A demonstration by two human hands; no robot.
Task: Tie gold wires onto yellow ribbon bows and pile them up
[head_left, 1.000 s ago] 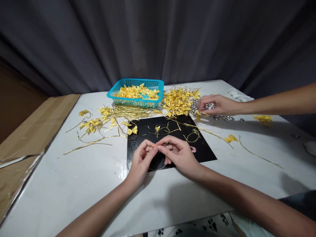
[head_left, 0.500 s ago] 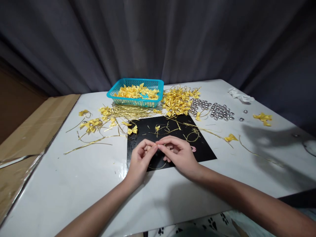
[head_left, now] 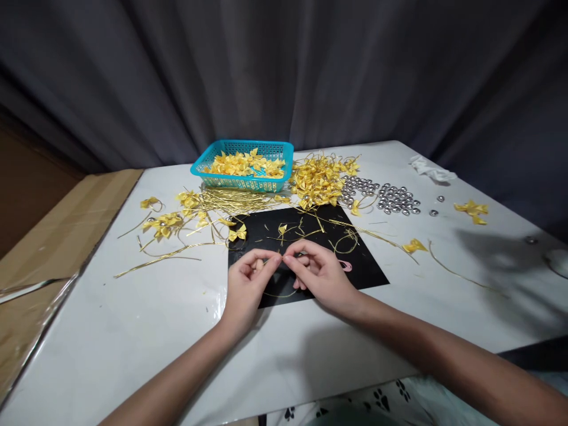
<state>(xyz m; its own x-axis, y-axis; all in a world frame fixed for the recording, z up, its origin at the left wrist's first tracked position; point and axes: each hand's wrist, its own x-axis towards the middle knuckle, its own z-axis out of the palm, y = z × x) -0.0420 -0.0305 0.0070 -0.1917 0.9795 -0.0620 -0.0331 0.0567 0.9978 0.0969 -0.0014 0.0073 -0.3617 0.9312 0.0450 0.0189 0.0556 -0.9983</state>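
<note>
My left hand (head_left: 247, 285) and my right hand (head_left: 320, 274) meet fingertip to fingertip over a black mat (head_left: 368, 269) on a white table (head_left: 133, 331). Both pinch a thin gold cord (head_left: 280, 294), whose loop hangs below the fingers onto the mat. What sits right at the pinch is too small to name. A small pink item (head_left: 345, 265) lies on the mat beside my right hand. Loose gold cord pieces and a yellow bow (head_left: 238, 233) lie just beyond my hands.
A teal basket (head_left: 239, 181) of yellow bows stands at the back. Beside it lie a heap of yellow bows (head_left: 317, 180), several silver beads (head_left: 393, 199) and a bundle of gold cords (head_left: 231, 201). Cardboard (head_left: 48, 248) borders the left edge. White cloth (head_left: 430, 170) lies far right.
Another person's hand, which reached into the silver beads at the right a second ago, has withdrawn from view. My hands stayed pinched together and shifted slightly.
</note>
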